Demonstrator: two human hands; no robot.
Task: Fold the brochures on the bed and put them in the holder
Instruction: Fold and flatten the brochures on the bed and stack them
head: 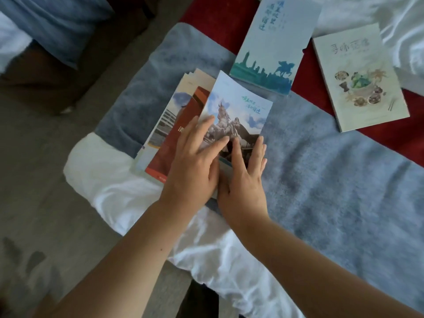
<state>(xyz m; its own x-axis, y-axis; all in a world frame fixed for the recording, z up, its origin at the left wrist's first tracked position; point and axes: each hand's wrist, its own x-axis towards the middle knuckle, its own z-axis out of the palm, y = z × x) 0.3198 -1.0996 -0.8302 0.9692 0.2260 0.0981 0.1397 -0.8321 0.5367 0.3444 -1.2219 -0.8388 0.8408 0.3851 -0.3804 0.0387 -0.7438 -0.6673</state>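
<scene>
Soft dim daylight, overall haze, glare on the white sheet [401, 17], wide-angle bending at edges.

The words are all Chinese and too blurry to read for sure. They are on the horse brochure [238, 111], the blue booklet [273, 42] and the food booklet [358, 74].

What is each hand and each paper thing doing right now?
left hand: flat, pressing the statue brochure
right hand: flat, pressing it too
statue brochure: folded, top of stack
red brochure: underneath, partly covered
blue skyline brochure: lying flat, untouched
food brochure: lying flat, untouched
</scene>
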